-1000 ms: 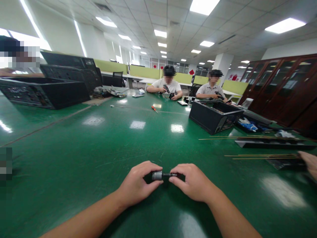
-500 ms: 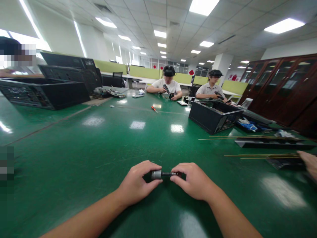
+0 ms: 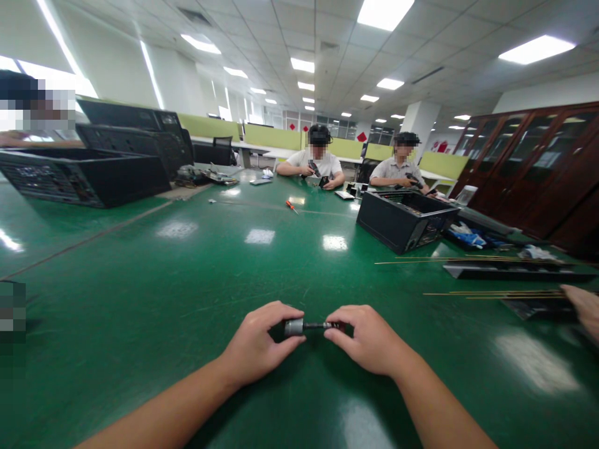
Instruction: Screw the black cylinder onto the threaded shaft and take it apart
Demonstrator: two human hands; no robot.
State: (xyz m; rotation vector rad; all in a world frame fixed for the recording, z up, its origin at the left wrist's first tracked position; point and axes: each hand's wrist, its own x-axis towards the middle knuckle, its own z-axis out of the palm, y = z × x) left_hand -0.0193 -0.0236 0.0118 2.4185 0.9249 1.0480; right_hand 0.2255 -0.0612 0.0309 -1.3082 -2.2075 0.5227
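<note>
Low in the head view, my left hand [image 3: 264, 337] pinches a short grey cylinder [image 3: 294, 327] between thumb and fingers. A thin dark rod [image 3: 314, 325] runs from the cylinder toward the right. My right hand [image 3: 362, 337] is closed on the rod's far end, which looks thicker and is partly hidden by the fingers. Rod and cylinder lie in one line, held level just above the green table [image 3: 187, 299]. The exact kind of this part cannot be made out.
An orange screwdriver [image 3: 291, 206] lies farther back. Black computer cases stand at left [image 3: 126, 178] and right [image 3: 393, 218]. Thin brass-coloured rods [image 3: 491, 293] reach in from the right, near another person's hand [image 3: 583, 305]. Two people sit across the table, another at far left.
My hands have moved very slightly apart, and a little more of the dark rod shows between them. The person at far left has shifted slightly.
</note>
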